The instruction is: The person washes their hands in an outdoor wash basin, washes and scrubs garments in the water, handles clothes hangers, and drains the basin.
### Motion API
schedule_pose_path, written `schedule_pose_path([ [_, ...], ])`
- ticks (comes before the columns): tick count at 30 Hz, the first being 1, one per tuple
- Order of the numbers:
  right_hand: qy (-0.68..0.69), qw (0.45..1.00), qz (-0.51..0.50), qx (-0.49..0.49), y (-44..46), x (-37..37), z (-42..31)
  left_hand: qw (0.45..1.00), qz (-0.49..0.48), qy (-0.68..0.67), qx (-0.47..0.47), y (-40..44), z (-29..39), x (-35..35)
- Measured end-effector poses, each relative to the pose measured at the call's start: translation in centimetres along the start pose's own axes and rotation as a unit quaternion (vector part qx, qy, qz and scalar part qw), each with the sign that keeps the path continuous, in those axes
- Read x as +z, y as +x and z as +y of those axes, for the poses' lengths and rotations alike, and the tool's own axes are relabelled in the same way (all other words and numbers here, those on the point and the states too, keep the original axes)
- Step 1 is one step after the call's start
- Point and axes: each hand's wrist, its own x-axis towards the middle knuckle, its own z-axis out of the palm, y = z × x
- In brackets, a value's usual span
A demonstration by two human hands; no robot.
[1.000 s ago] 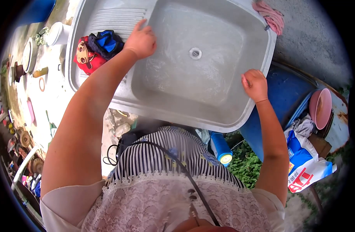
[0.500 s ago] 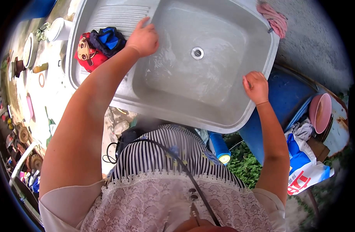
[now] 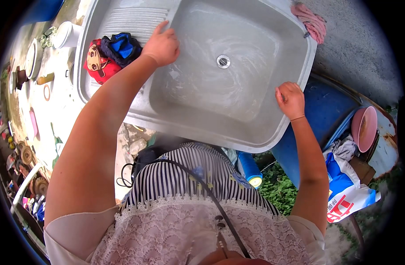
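Observation:
A grey sink (image 3: 198, 128) holds shallow water that swirls around its round metal drain (image 3: 223, 62). My left hand (image 3: 162, 46) rests on the ridge between the basin and the ribbed drainboard, index finger stretched out and the others loosely bent, holding nothing visible. Close to its wrist, on the drainboard, lie a red cloth item with a cartoon face (image 3: 96, 62) and a dark cloth item with a blue inside (image 3: 122, 47). At the basin's right edge, my right hand (image 3: 290, 99) has its fingers curled in, with nothing visible in them.
A pink cloth (image 3: 309, 22) hangs on the sink's far right corner. To the right stand a blue barrel (image 3: 328, 104), a pink bowl (image 3: 365, 128) and a blue-and-white bag (image 3: 346, 190). White bucket (image 3: 66, 35) and scattered items are on the ground at left.
The water in the basin now shows a clearer swirl around the drain, and the drain's dark centre shows more. Both hands have stayed almost in place; the view has shifted slightly.

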Motion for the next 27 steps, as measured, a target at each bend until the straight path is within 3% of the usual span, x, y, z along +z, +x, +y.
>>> schedule_pose_path([
  [27, -0.013, 1.0, 0.016, -0.004, 0.08, 0.14, -0.08, 1.0, 0.021, -0.01, 0.006, -0.08, -0.25, 0.48],
])
